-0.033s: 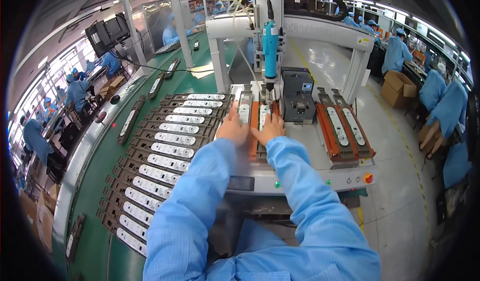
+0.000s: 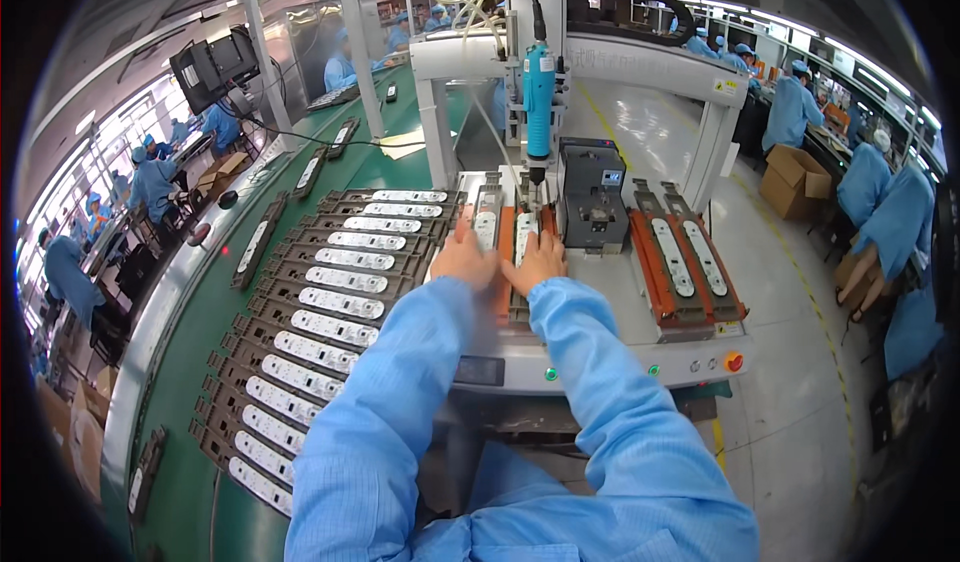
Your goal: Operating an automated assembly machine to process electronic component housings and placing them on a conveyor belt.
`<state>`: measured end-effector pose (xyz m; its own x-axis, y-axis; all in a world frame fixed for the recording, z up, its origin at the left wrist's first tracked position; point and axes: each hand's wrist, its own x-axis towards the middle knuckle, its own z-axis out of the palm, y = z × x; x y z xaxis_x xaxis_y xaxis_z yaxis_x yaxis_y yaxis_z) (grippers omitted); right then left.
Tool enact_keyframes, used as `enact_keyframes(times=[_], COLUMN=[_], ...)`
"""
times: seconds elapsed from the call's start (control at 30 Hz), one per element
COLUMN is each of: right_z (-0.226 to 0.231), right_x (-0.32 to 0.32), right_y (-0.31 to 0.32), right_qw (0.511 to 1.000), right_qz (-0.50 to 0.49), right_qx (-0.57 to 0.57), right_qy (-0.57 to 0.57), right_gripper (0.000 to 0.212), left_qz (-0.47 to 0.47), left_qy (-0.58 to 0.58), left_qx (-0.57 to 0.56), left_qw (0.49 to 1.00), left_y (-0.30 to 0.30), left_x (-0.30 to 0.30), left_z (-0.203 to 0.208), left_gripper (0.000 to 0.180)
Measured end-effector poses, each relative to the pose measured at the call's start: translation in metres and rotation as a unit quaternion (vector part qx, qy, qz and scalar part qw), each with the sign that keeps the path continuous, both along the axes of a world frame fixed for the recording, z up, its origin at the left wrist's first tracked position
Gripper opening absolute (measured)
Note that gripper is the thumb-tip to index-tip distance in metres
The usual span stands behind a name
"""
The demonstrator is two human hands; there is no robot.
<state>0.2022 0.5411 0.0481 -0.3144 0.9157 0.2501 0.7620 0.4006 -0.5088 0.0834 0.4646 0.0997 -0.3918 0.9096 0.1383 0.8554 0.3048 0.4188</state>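
Observation:
Both my hands rest on the orange-red double fixture under the screwdriving machine. My left hand (image 2: 464,259) lies at the near end of the left carrier, fingers apart; a white strip-shaped board (image 2: 485,229) shows just past it. Beside it, my right hand (image 2: 537,261) has its fingers stretched forward along a second white board (image 2: 524,230), partly covering it. Neither hand visibly grips anything, though the undersides of the fingers are hidden. Straight above and beyond the right hand hangs a blue electric screwdriver (image 2: 538,102), its dark tip over the fixture's far part.
A dark grey box-shaped feeder (image 2: 593,197) stands right of the hands. Farther right, another orange-red fixture (image 2: 643,262) bears two boards. Many carriers with white boards (image 2: 330,302) line the green conveyor (image 2: 215,332) at left. A red knob (image 2: 734,362) sits on the machine's front edge.

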Motion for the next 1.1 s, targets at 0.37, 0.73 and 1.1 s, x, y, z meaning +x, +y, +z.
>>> enact_keyframes(times=[0.37,0.73,1.1], right_z=[0.01,0.029,-0.029], right_x=[0.028,-0.03,-0.187], right_y=[-0.049,-0.066,-0.239], right_qw=[0.998,0.818,0.848], right_qz=[0.046,0.27,0.524], right_qx=[-0.004,-0.158,0.041], right_qy=[-0.048,0.483,0.07], right_gripper=[0.065,0.07,0.062], left_qz=[0.002,-0.145,0.152], left_qy=[0.01,-0.662,-0.026], left_qx=[-0.097,0.169,0.249], left_qw=[0.995,0.715,0.956], left_y=[-0.01,-0.116,-0.27], left_x=[0.001,-0.036,-0.238], left_z=[0.006,0.022,0.012], left_gripper=[0.101,0.052,0.077])
